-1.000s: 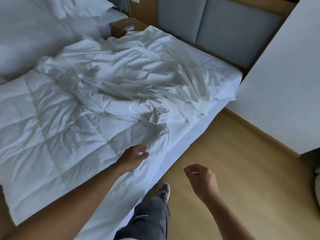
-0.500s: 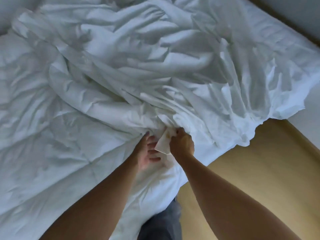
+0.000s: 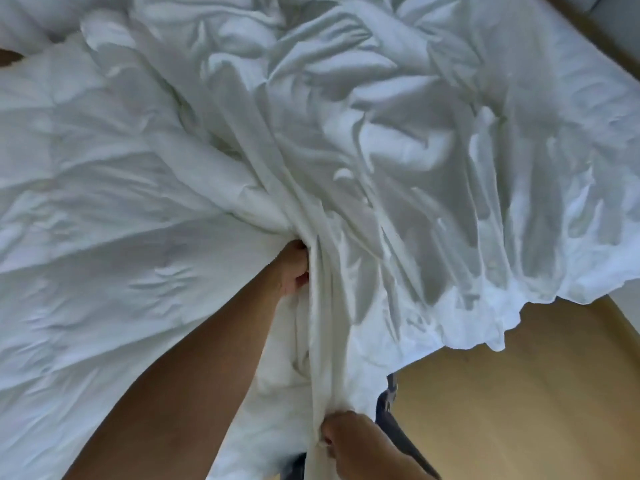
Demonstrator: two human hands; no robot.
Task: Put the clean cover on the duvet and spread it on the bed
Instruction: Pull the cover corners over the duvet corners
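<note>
**Cover gathered between two hands at the bed's near edge**

- White cover (image 3: 398,140): crumpled and heavily creased, heaped over the middle and right of the bed. The bed itself is hidden under the linen. The cover's ruffled right edge hangs past the side, over the floor.
- One part of the cover is bunched into a long narrow band of folds. The band runs from the heap straight down toward the camera and is taut between the hands.
- Left hand (image 3: 293,268): at the upper end of the band, where the folds converge. The fingers are curled into the cloth and clench it, with the fingertips buried in the fabric. The forearm crosses the lower left.
- Right hand (image 3: 341,436): at the lower end of the band, near the bottom edge of the frame. The fingers are closed round the gathered strip and pinch it tightly.
- Duvet (image 3: 104,278): white and quilted, spread flatter across the left half, beneath the cover where the two overlap.
- Floor (image 3: 526,393): pale wood, lower right.
- Dark trouser leg (image 3: 393,419): just right of the right hand, against the bed's edge.
- Grey headboard panel (image 3: 623,5): a sliver at the top right corner, with a wooden strip below it.
</note>
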